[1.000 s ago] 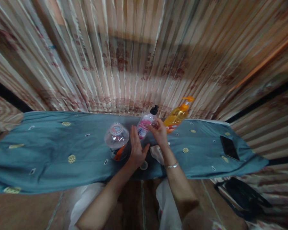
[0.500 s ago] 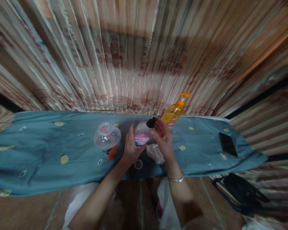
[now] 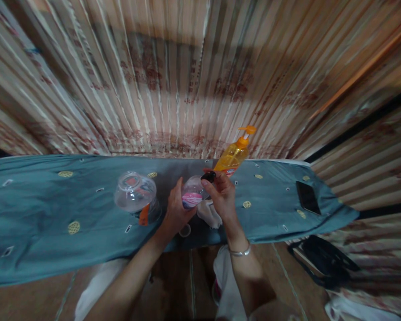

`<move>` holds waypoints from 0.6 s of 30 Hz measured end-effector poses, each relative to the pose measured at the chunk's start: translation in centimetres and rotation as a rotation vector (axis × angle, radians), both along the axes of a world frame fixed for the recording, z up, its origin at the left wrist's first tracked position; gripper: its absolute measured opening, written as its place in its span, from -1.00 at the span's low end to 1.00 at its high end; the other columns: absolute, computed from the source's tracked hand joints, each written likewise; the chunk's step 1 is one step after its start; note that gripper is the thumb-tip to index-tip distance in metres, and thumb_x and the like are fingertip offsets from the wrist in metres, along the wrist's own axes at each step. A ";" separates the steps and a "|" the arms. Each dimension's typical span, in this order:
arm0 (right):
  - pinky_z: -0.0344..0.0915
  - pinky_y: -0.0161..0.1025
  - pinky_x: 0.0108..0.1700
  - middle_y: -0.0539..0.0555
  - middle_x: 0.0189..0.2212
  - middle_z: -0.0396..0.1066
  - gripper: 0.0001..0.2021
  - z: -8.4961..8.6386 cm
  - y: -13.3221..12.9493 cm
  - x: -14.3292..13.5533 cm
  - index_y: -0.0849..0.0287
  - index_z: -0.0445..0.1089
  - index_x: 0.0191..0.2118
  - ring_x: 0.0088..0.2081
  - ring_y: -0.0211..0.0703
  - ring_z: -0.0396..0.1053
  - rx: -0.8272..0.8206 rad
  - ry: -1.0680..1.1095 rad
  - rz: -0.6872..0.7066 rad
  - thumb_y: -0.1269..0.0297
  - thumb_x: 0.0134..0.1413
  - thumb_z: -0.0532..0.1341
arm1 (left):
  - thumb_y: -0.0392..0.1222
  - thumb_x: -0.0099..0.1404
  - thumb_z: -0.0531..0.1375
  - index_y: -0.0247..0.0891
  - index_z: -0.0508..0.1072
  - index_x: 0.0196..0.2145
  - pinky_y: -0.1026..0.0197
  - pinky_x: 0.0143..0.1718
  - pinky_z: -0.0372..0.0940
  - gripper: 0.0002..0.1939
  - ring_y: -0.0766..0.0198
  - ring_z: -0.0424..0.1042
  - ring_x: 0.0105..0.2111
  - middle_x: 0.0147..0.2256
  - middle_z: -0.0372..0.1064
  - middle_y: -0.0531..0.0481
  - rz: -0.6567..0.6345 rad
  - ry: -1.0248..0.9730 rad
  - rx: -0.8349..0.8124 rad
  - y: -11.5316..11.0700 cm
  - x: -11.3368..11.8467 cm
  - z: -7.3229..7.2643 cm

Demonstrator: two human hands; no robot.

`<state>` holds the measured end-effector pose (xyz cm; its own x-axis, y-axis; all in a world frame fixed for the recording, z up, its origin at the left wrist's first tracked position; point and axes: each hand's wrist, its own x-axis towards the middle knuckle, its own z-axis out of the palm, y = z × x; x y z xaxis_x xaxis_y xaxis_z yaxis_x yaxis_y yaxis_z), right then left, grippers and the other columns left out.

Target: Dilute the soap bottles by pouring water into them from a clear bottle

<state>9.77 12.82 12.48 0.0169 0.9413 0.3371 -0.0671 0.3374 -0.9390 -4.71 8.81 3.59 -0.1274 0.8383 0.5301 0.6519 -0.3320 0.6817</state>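
Observation:
My left hand [image 3: 177, 208] is wrapped round a small clear bottle [image 3: 192, 199] with a pink label, which leans to the right. With thumb and fingers, my right hand [image 3: 224, 196] grips a black cap [image 3: 208, 177] at the bottle's upper end. Whether the cap sits on the neck or just above it, I cannot tell. Below the hands lie a crumpled white cloth [image 3: 210, 215] and a small round clear lid [image 3: 185, 230]. Just behind my right hand stands a pump bottle [image 3: 233, 156] of yellow liquid, its lower part hidden.
A clear plastic tub [image 3: 135, 196] with an orange patch stands left of my hands on the teal tablecloth [image 3: 96, 214]. A black phone [image 3: 308, 197] lies at the right end. Striped curtains [image 3: 173, 89] hang behind the table, and a dark bag [image 3: 324, 261] is at lower right.
The whole view has shifted, so things appear further left. My right hand's fingers have closed more round the black cap, which now sits lower against the bottle's top.

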 end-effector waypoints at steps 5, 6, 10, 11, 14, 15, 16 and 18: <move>0.45 -0.07 0.09 0.05 -0.11 0.58 -0.69 -0.1 0.1 0.0 0.01 0.50 -0.13 -0.07 -0.09 0.53 -0.021 -0.014 0.068 0.02 0.03 0.38 | -0.18 0.12 0.34 -0.34 -0.01 0.40 -0.20 0.17 0.33 -0.01 -0.16 0.40 0.15 0.19 0.31 -0.37 -0.005 -0.034 -0.032 -0.1 -0.2 0.1; 0.45 -0.06 0.09 0.06 -0.10 0.58 -0.67 -0.2 0.1 0.0 0.00 0.49 -0.11 -0.06 -0.08 0.53 -0.024 -0.013 0.085 0.00 0.03 0.37 | -0.19 0.11 0.34 -0.34 -0.01 0.40 -0.20 0.17 0.33 -0.02 -0.16 0.40 0.15 0.19 0.31 -0.37 0.000 -0.035 -0.041 -0.1 -0.3 0.1; 0.40 -0.02 0.17 0.10 -0.01 0.55 -0.54 -0.4 0.2 -0.2 0.02 0.46 -0.04 0.02 -0.05 0.49 -0.007 -0.042 0.046 -0.01 -0.06 0.43 | -0.18 0.10 0.34 -0.30 0.01 0.40 -0.21 0.20 0.31 -0.02 -0.18 0.37 0.19 0.24 0.28 -0.34 0.004 -0.024 -0.059 -0.3 -0.8 0.2; 0.38 -0.01 0.19 0.11 0.02 0.53 -0.52 -0.5 0.3 -0.1 0.03 0.45 -0.04 0.04 -0.04 0.48 -0.001 -0.057 0.016 -0.01 -0.10 0.45 | -0.18 0.10 0.34 -0.30 0.01 0.40 -0.21 0.21 0.30 -0.01 -0.18 0.36 0.20 0.25 0.27 -0.33 -0.003 -0.025 -0.062 -0.3 -0.9 0.1; 0.34 0.03 0.22 0.13 0.04 0.51 -0.54 -0.7 0.5 0.0 0.05 0.43 -0.13 0.06 -0.03 0.45 -0.006 -0.071 -0.045 -0.01 -0.15 0.47 | -0.20 0.09 0.34 -0.29 -0.02 0.42 -0.21 0.19 0.32 0.02 -0.18 0.37 0.19 0.24 0.28 -0.33 -0.025 -0.031 -0.078 -0.5 -1.0 0.1; 0.35 0.02 0.21 0.13 0.03 0.51 -0.56 -0.7 0.5 0.0 0.05 0.43 -0.16 0.06 -0.03 0.45 -0.015 -0.062 -0.050 0.00 -0.15 0.47 | -0.21 0.08 0.33 -0.29 -0.02 0.42 -0.21 0.19 0.32 0.02 -0.18 0.38 0.17 0.24 0.28 -0.34 -0.028 -0.032 -0.081 -0.6 -0.9 0.1; 0.36 0.01 0.19 0.13 0.02 0.52 -0.57 -0.7 0.6 0.0 0.06 0.42 -0.19 0.05 -0.03 0.46 -0.027 -0.048 -0.045 0.00 -0.15 0.47 | -0.22 0.09 0.33 -0.29 -0.03 0.42 -0.22 0.19 0.32 0.03 -0.18 0.39 0.17 0.24 0.28 -0.34 -0.028 -0.033 -0.083 -0.7 -0.9 0.1; 0.38 -0.01 0.17 0.12 0.01 0.53 -0.60 -0.6 0.6 0.1 0.06 0.43 -0.20 0.03 -0.05 0.47 -0.055 -0.015 -0.007 0.01 -0.13 0.46 | -0.22 0.08 0.33 -0.31 -0.03 0.42 -0.23 0.19 0.31 0.03 -0.19 0.38 0.18 0.24 0.28 -0.36 -0.025 -0.035 -0.086 -0.7 -0.9 0.1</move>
